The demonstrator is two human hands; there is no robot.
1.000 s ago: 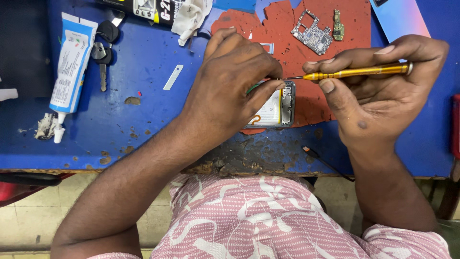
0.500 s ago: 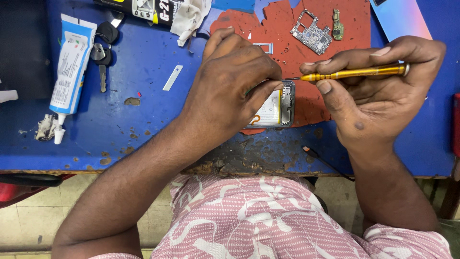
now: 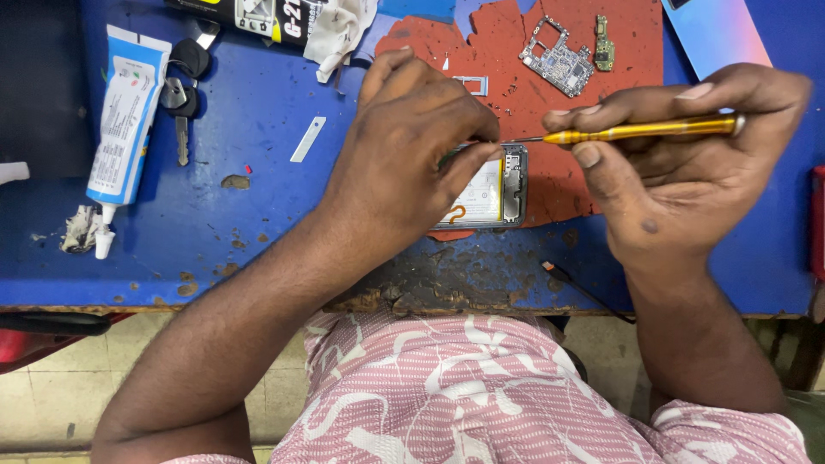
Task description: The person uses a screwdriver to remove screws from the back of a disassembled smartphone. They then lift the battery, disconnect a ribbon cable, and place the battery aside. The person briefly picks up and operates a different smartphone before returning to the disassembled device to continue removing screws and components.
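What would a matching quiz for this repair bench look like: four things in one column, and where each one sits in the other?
Things:
1. yellow screwdriver
2. opened phone
3. white glue tube
4. circuit board

Places:
A. lying at the far left of the blue bench
B. on the red mat, at the top
C. held in the right hand
D. under the left hand

Pairs: 1-C, 2-D, 3-A, 4-B
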